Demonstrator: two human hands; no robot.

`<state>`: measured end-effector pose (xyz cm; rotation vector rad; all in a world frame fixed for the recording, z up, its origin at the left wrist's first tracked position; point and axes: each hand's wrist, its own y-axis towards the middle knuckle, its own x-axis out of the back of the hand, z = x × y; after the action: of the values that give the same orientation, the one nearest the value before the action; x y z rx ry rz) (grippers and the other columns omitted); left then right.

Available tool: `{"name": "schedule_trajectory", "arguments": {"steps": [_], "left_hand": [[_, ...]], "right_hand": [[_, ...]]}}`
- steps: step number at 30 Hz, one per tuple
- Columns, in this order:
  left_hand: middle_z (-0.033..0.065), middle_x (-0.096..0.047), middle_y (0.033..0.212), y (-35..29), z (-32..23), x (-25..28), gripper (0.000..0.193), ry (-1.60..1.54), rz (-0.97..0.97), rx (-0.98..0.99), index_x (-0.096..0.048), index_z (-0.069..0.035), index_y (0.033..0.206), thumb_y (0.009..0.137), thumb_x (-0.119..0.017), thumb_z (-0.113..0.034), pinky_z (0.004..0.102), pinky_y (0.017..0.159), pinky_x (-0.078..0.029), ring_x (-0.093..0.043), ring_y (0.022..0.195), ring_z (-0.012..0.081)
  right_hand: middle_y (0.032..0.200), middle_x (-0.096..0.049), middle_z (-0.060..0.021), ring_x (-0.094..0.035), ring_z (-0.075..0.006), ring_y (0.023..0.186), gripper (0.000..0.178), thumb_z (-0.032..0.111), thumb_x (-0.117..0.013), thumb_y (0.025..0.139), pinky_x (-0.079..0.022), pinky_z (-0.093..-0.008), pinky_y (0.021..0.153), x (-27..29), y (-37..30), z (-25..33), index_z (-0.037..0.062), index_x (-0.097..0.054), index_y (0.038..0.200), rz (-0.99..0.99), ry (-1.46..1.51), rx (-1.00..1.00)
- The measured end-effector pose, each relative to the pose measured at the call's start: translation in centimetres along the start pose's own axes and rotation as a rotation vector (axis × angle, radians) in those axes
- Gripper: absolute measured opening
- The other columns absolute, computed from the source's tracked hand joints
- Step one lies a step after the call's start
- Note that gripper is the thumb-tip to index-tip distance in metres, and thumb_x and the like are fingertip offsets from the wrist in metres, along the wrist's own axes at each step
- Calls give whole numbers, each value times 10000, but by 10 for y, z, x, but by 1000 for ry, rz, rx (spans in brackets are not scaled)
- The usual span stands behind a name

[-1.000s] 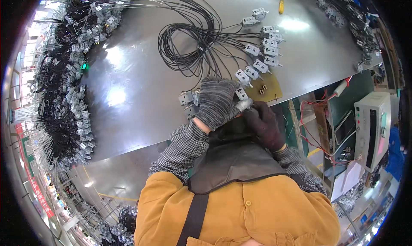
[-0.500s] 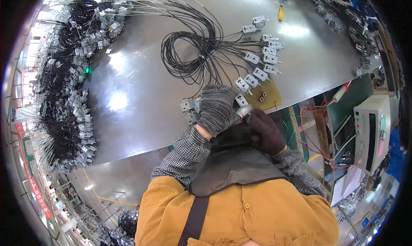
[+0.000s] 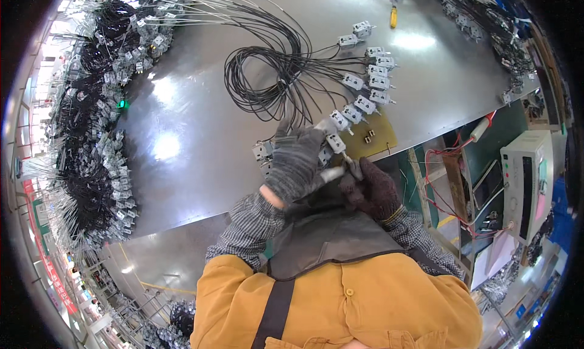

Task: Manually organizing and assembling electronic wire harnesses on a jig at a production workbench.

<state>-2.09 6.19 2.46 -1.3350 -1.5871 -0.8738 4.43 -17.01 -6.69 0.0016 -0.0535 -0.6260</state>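
Observation:
My left hand point(image 3: 295, 163), in a grey knit glove, hovers over the table's near edge with thumb and index finger spread apart. Just beyond these fingers is a light grey rectangular block point(image 3: 335, 143) with a thin stub at its lower end. My right hand point(image 3: 374, 191), in a dark brown glove, pinches at that stub from the right. Similar grey blocks with black wires point(image 3: 378, 72) lie in a curved group farther right. More grey blocks point(image 3: 263, 150) sit partly hidden beside my left hand.
A coil of black wires point(image 3: 255, 84) lies on the metal table point(image 3: 194, 118). Small brass-coloured pieces point(image 3: 368, 137) rest on a yellowish sheet point(image 3: 384, 130). A yellow-handled screwdriver point(image 3: 393, 18) lies at the back. Wire bundles point(image 3: 100, 124) line the left; a white instrument box point(image 3: 524, 184) stands right.
My left hand has shifted slightly left and its fingers have spread. My right hand's fingers have come up to the stub of the grey block, which now shows more fully.

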Motion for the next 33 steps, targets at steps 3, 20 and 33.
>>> {"name": "schedule_trajectory", "arguments": {"steps": [3,20,33], "left_hand": [[106,-722,1138,-20,21,-21,732,174,-110,-148,-597,-102,1367,782,-824,-478,585,1209,-248,-660,1146,300],[81,-727,803,29,34,-14,467,-54,-2,-173,-738,-138,1153,926,-679,-542,459,880,-464,-681,789,286],[95,-758,865,23,26,-16,490,-80,-93,-157,-738,-100,1147,900,-733,-523,451,917,-470,-690,834,303]], "right_hand": [[1155,-660,-95,-654,-213,935,422,91,-699,990,-567,-397,830,4,16,37,59,-545,1382,66,-266,144],[980,-673,-123,-655,-198,829,220,155,-558,1048,-545,-353,745,24,64,42,18,-654,1190,-151,-382,72],[956,-637,-119,-639,-291,805,251,97,-750,915,-526,-374,716,-7,43,50,42,-640,1133,-179,-521,161]]}}
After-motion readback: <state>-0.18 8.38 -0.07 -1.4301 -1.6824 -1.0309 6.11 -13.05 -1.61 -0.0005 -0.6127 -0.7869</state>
